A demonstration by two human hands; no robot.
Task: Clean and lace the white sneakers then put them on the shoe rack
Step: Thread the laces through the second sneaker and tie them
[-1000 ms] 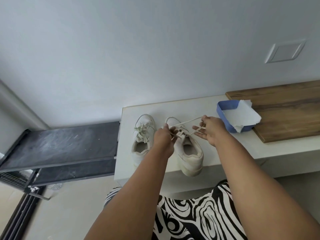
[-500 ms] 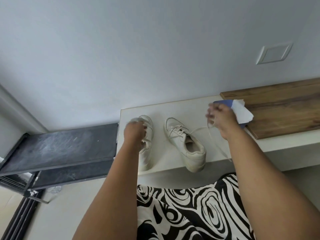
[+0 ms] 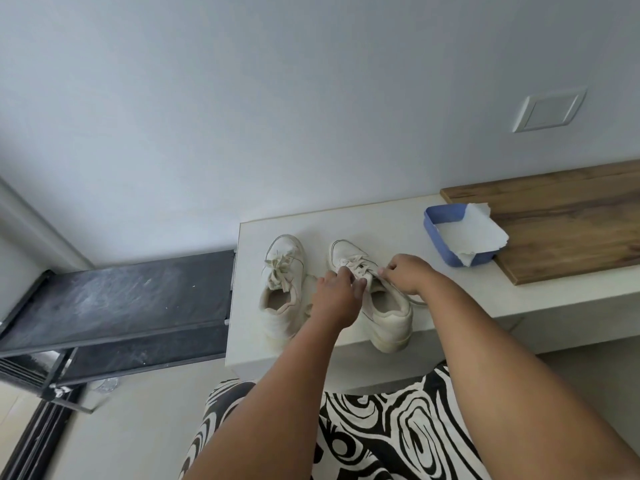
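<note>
Side by side on a white ledge (image 3: 460,299), toes toward the wall (image 3: 311,98), sit two white sneakers. Both hands work at the right sneaker (image 3: 377,299), which is angled with its heel at the ledge's front edge. Its lace (image 3: 353,263) runs across the tongue, and a loose length trails onto the ledge to the right of the shoe. Fingers of the left hand (image 3: 337,294) curl over the lace near the top eyelets, apparently pinching it, though the exact grip is hard to make out from behind the knuckles. Thumb and fingers of the right hand (image 3: 408,273) close together on a strand at the shoe's right side. The left sneaker (image 3: 282,282) stands untouched just beside, its lace already tied in a loose bow.

Further right, a blue tray (image 3: 436,230) holding a crumpled paper sheet (image 3: 474,237) rests against the edge of a wooden board (image 3: 568,220) lying on the same ledge. To the left, lower than the ledge and butting against its end, stands a black shoe rack (image 3: 121,299), its top shelf dusty and streaked. A wall plate (image 3: 549,109) is set above the board. The person's black-and-white swirl-patterned garment (image 3: 398,427) fills the foreground between the forearms.
</note>
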